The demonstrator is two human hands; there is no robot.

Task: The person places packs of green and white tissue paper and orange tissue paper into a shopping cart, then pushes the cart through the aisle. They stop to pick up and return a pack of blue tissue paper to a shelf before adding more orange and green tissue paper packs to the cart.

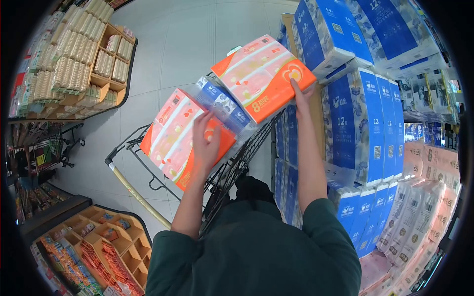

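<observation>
My right hand (301,93) grips the near edge of an orange and pink tissue pack (261,74), held up over the shopping cart (232,172). A second orange and pink pack (173,135) leans in the cart, and my left hand (207,140) presses flat on it with fingers spread. Between the two packs lies a blue pack (224,106) in clear wrap.
Blue packs of paper rolls (365,123) are stacked high on the right, with pink and white packs (419,217) lower down. A wooden display bin (94,64) stands far left and another (98,246) near left. Grey tiled floor (187,44) lies beyond the cart.
</observation>
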